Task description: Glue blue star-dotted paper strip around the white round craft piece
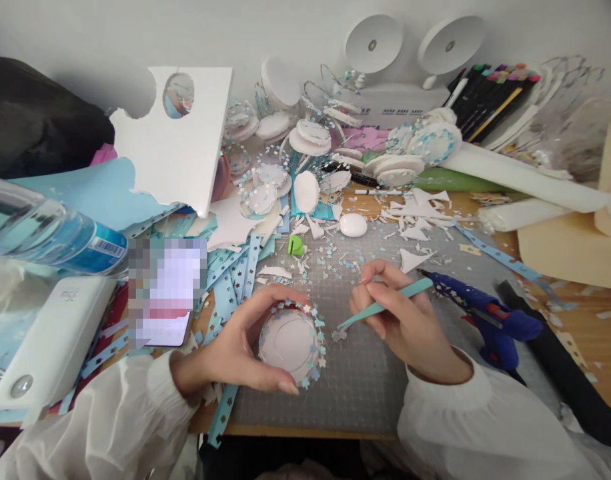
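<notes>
My left hand (240, 340) curls around a round white foam disc (288, 347), thumb at the near side and fingers at the far side. Small blue and white paper flowers ring its rim, most visible on the right. In my right hand (403, 317) is a pair of teal tweezers (385, 303), pinched between thumb and fingers and slanting down to the left. Their tips touch a small pale scrap (339, 333) just right of the disc; its kind is unclear. Both hands are above a grey cutting mat (355, 387).
A blue glue gun (490, 317) lies right of my right hand. Left stand a phone (170, 293), a white power bank (55, 340) and a water bottle (60, 227). Behind are a green sharpener-like piece (296, 245), a white oval (353, 225), flower-trimmed discs and foam scraps (415, 213).
</notes>
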### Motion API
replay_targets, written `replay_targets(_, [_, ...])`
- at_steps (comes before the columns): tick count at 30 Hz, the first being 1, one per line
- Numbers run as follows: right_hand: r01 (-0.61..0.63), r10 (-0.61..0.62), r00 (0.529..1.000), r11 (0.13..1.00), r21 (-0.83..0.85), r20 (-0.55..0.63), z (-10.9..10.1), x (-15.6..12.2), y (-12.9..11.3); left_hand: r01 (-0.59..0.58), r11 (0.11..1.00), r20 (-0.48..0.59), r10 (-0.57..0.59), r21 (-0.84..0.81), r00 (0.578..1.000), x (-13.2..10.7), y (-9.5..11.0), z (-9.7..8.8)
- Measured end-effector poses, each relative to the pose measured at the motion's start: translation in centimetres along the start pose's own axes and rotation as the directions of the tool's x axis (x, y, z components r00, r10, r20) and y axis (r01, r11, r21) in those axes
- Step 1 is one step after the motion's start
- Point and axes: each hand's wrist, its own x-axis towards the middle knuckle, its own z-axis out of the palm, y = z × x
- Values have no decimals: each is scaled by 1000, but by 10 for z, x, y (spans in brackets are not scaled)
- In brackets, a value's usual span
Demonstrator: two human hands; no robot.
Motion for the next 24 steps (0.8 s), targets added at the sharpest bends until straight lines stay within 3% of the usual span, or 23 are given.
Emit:
replay_targets(3, [34, -35, 999, 999, -18, -39, -1, 3, -4, -68, 994, -45, 72, 80, 996, 1, 0, 0])
replay_targets(7, [63, -59, 996, 996, -61, 62, 2, 4, -4, -155, 966, -87, 176, 206, 981, 2, 0, 0])
replay_targets(9, [-43, 50, 990, 997, -58, 128, 4, 1, -3, -176, 955, -88, 202, 241, 975, 1, -1, 0])
replay_targets(13, [-260, 303, 927, 944, -205, 219, 12, -5, -2, -176, 945, -62, 200, 276, 978, 0, -1, 0])
replay_targets(18, [-220, 321, 924, 891, -397, 208, 18, -6, -1, -163, 949, -46, 182, 270, 982, 0, 0, 0])
replay_targets(24, [-138, 253, 948, 874, -465, 193, 18, -4, -2, -137, 975, -9, 141, 172, 990, -2, -1, 0])
